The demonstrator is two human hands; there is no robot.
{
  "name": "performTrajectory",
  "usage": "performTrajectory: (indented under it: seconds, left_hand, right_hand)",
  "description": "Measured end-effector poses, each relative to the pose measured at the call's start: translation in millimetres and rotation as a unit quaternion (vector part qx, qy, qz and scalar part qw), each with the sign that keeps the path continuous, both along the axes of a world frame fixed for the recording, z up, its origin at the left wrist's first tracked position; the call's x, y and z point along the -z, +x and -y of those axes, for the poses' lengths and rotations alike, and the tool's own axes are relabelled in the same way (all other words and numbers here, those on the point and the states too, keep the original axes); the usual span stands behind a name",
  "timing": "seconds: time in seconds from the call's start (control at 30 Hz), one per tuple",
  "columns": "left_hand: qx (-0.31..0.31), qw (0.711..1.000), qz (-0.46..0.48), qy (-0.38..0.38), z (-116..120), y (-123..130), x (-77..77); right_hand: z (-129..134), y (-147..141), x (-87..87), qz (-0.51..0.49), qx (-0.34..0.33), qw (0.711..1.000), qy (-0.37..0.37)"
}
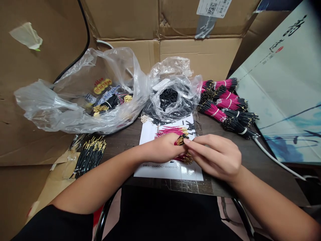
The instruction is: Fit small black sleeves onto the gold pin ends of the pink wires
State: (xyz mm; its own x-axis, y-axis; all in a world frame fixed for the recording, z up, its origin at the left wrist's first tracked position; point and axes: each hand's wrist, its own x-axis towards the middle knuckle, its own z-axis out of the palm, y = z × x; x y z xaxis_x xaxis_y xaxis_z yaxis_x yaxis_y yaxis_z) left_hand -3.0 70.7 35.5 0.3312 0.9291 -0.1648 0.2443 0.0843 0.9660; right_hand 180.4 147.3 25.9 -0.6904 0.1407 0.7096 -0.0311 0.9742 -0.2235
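Observation:
My left hand (164, 147) is closed around a bundle of red wires (178, 140) whose gold terminal ends point to the right, some with black on their tips. At those ends my right hand (217, 154) pinches with thumb and forefinger; what sits between the fingertips is too small to make out. Beneath both hands lies a white printed sheet (147, 169). Loose red wires with gold ends (172, 131) lie on it behind my left hand, and a few small black sleeves (191, 126) are scattered beside them.
Behind the sheet stands a clear bag of black sleeves (169, 98). A larger plastic bag (62, 110) at left holds wire bundles. Black wires with gold ends (91, 155) lie at front left. Banded red and black wire bundles (225, 103) are piled at right. Cardboard (130, 20) walls the back.

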Motion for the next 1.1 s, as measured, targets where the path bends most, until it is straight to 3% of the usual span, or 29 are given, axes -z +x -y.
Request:
performTrajectory:
  seconds: [0.13,0.2,0.33,0.6,0.93,1.1]
  left_hand:
    - [-0.083,0.973,-0.163,0.144,-5,-11,3.9]
    - [-0.118,0.943,-0.236,0.200,-9,-21,8.4]
    - [-0.135,0.904,-0.323,0.246,-14,-38,17.3]
    - [-0.136,0.895,-0.335,0.262,-14,-37,21.6]
    - [-0.105,0.885,-0.357,0.280,-11,-33,21.1]
    - [-0.106,0.884,-0.359,0.281,-10,-31,21.8]
  right_hand:
    - [-29,5,1.2,-0.008,0.109,0.991,-0.073]
    - [-48,9,6.0,0.079,0.149,0.983,-0.065]
    - [-70,12,20.8,0.236,0.126,0.962,-0.063]
    - [-63,1,35.7,0.298,0.143,0.938,-0.101]
    - [-52,-5,31.5,0.253,0.163,0.943,-0.140]
    - [-47,-7,32.2,0.279,0.164,0.935,-0.143]
